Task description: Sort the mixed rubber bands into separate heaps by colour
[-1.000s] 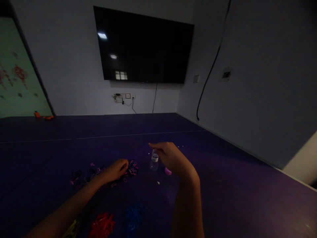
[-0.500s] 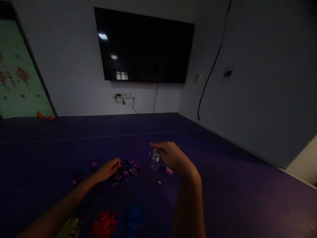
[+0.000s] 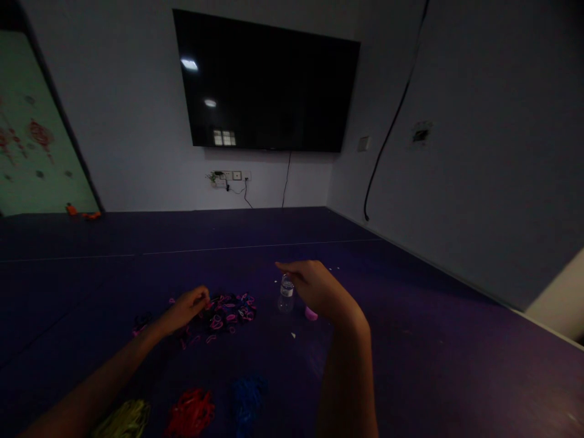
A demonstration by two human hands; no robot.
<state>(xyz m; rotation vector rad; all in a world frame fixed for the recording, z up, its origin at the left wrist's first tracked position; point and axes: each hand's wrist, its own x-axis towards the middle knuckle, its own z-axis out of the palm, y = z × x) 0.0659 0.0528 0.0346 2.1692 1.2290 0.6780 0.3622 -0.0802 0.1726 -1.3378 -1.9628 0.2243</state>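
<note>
My left hand (image 3: pixel 188 306) is over the left part of a loose pile of small pink and dark elastic bands (image 3: pixel 232 313). Its fingers are curled in a pinch; whatever lies between the fingertips is too small and dim to make out. A small clear plastic bottle (image 3: pixel 286 297) with a white label stands upright on the purple floor. My right hand (image 3: pixel 314 283) is bent over the bottle's top, its fingers at the neck and partly hidden by the hand itself. Beside the bottle, under my right wrist, lies a pink object (image 3: pixel 311 314).
Near me lie heaps of yellow (image 3: pixel 125 420), red (image 3: pixel 191 412) and blue (image 3: pixel 247 398) bands. White scraps (image 3: pixel 293 335) dot the purple floor (image 3: pixel 410 340). A television (image 3: pixel 274 91) hangs on the far wall, and a black cable (image 3: pixel 387 134) runs down the right wall.
My left hand has moved a little left and back across the pile, uncovering more of the bands. My right hand and the bottle stay where they were.
</note>
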